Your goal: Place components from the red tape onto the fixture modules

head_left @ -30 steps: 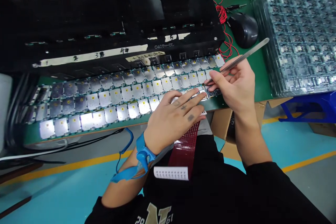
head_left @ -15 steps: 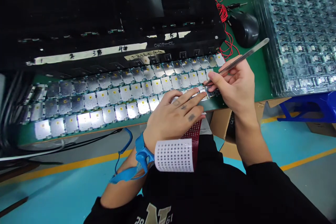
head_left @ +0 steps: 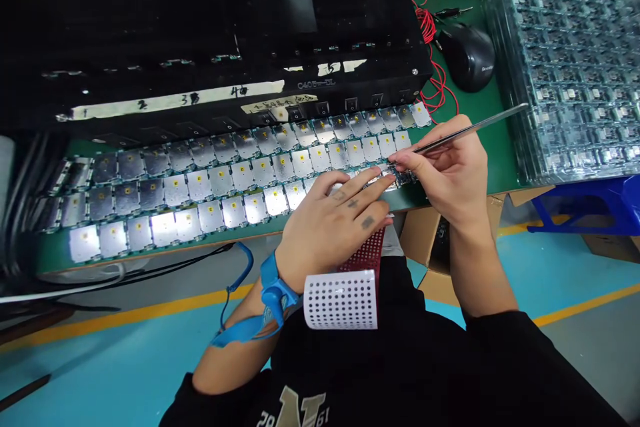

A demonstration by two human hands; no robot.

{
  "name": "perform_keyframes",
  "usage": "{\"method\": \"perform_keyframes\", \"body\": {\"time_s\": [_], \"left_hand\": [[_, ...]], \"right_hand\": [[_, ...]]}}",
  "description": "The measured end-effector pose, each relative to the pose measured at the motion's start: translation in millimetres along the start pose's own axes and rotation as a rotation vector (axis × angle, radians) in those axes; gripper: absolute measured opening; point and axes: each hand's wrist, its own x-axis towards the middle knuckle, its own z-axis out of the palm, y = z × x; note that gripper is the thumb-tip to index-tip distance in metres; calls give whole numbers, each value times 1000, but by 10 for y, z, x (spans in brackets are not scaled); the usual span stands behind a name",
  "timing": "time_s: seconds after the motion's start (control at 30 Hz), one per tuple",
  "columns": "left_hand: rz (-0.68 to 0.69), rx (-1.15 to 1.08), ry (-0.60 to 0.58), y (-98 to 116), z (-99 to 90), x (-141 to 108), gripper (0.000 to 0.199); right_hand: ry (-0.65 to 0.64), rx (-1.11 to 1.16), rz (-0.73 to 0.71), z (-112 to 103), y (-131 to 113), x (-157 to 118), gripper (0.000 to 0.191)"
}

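Observation:
My right hand point(head_left: 450, 170) is shut on steel tweezers point(head_left: 473, 133), their tips down among the square foil-topped modules point(head_left: 263, 177) with yellow centre dots. These modules lie in rows on a green board point(head_left: 165, 255). My left hand point(head_left: 335, 230) wears a blue wrist strap point(head_left: 273, 297), and its fingers lie over the modules close to the tweezer tips. A dark red perforated strip point(head_left: 363, 260) runs from under that hand towards my lap, ending in a curled white perforated sheet point(head_left: 341, 300). The strip's upper end is hidden under my fingers.
A black fixture point(head_left: 200, 47) with taped numbers and small switches stands behind the board. To the right are a black mouse point(head_left: 467, 57), red wires point(head_left: 433, 67) and a tall stack of clear trays point(head_left: 570, 73). A cardboard box point(head_left: 420, 233) and blue stand point(head_left: 585, 203) are below the bench edge.
The white perforated sheet has unrolled, grown larger and shifted right. The tweezers have tilted flatter, with their far end lower and further right. My hands stay nearly in place.

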Motion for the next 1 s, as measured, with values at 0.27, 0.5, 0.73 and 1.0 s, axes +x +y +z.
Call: {"method": "perform_keyframes", "body": {"time_s": [0.27,0.5,0.73,1.0], "left_hand": [[25,13,-11,-4,-25,7,12],[23,7,-16,-2,-8,1,10],[0,-76,68,-19,-63,-8,9],[-141,-345,274,-26,-105,-76,16]], "right_hand": [[7,74,36,25,-33,48,28],[-7,36,40,10,1,25,30],[59,29,8,18,-74,21,31],[-156,314,-14,188,-352,-426,15]]}}
